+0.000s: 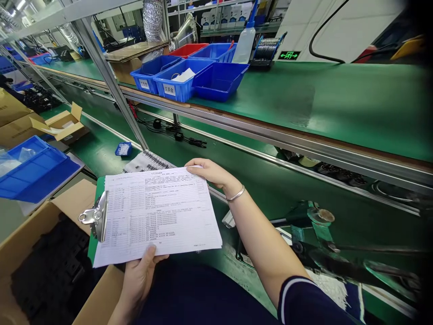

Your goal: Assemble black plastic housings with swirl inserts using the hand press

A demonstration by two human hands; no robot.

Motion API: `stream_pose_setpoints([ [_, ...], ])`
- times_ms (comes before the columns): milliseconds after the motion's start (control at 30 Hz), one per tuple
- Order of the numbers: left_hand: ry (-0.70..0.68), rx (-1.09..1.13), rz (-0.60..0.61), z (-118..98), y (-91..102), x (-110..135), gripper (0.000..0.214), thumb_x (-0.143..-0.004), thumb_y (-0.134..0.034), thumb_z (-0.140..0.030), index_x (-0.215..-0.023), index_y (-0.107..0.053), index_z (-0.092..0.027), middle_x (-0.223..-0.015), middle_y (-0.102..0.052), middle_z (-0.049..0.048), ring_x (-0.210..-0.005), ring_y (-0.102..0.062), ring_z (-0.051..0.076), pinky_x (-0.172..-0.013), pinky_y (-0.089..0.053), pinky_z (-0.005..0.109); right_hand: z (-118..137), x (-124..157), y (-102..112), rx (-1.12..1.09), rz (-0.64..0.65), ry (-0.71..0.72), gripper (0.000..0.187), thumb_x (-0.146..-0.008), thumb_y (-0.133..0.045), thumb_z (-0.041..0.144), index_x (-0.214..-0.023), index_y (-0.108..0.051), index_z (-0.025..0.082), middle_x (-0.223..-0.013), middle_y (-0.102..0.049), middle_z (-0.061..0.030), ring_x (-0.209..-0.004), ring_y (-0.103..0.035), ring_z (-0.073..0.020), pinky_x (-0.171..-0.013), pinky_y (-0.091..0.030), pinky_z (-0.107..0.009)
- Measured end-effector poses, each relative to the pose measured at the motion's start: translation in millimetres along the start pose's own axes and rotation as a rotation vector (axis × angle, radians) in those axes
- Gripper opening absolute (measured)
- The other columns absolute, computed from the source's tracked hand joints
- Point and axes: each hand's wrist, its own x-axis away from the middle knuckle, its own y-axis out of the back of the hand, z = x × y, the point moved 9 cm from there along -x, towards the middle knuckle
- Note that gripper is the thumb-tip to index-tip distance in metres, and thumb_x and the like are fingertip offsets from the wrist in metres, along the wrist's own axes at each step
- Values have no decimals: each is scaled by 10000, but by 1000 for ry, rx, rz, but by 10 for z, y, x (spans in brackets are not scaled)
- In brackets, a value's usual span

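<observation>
A green clipboard (92, 246) with a metal clip (96, 216) at its left end carries a stack of printed papers (189, 216). My left hand (140, 273) grips its near edge, thumb on top of the sheets and fingers underneath. At the far right corner, my right hand (209, 174) pinches the papers, thumb above; its other fingertips are hidden at the edge. A metal bangle (236, 193) circles my right wrist. Beyond the clipboard, a sheet with black markings (149, 160) lies on the green bench.
An open carton (98, 293) of black parts stands at lower left. Blue bins (219, 81), a squeeze bottle (245, 43) and a wire spool (267, 49) stand on the upper shelf. A metal post (111, 81) rises ahead. A toggle clamp fixture (318, 225) sits at right.
</observation>
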Motion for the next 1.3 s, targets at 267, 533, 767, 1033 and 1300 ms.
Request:
stream_pose_setpoints([
  [267, -17, 20, -23, -8, 22, -31, 802, -692, -880, -255, -1406, -523, -329, -1251, -699, 58, -912, -737, 250, -653, -668, 306, 38, -47, -40, 49, 5, 6, 371, -808, -700, 476, -993, -692, 155, -968, -692, -52, -841, -619, -174, -706, -467, -273],
  [533, -9, 25, 1, 13, 82, -72, 735, -700, -878, -273, -1363, -564, -307, -1128, -745, 55, -926, -736, 251, -673, -667, 305, 21, -122, -74, 104, 22, 12, 381, -822, -675, 494, -1005, -687, 160, -985, -687, -54, -869, -617, -185, -726, -462, -285],
  [767, 0, 24, -18, -19, 101, -63, 766, -717, -863, -257, -1403, -527, -323, -1218, -714, 58, -940, -737, 264, -682, -670, 315, 117, -186, -128, 197, 76, 19, 375, -840, -663, 495, -1012, -719, 166, -1030, -707, -63, -915, -639, -203, -770, -475, -302],
  [1033, 5, 1, -39, -105, 218, -129, 792, -657, -900, -295, -1370, -555, -306, -1148, -733, 66, -883, -734, 283, -600, -666, 342, 232, -355, -289, 283, 268, -2, 402, -759, -761, 493, -998, -763, 171, -878, -712, -38, -797, -623, -176, -647, -436, -246],
  [1300, -107, 33, -125, -310, 420, -225, 441, -646, -899, -380, -975, -712, -154, -857, -746, 104, -644, -690, 246, -465, -575, 311, 518, -402, -819, 321, 523, 25, 477, -748, -727, 619, -809, -674, 149, -708, -651, -15, -576, -567, -128, -540, -429, -243],
])
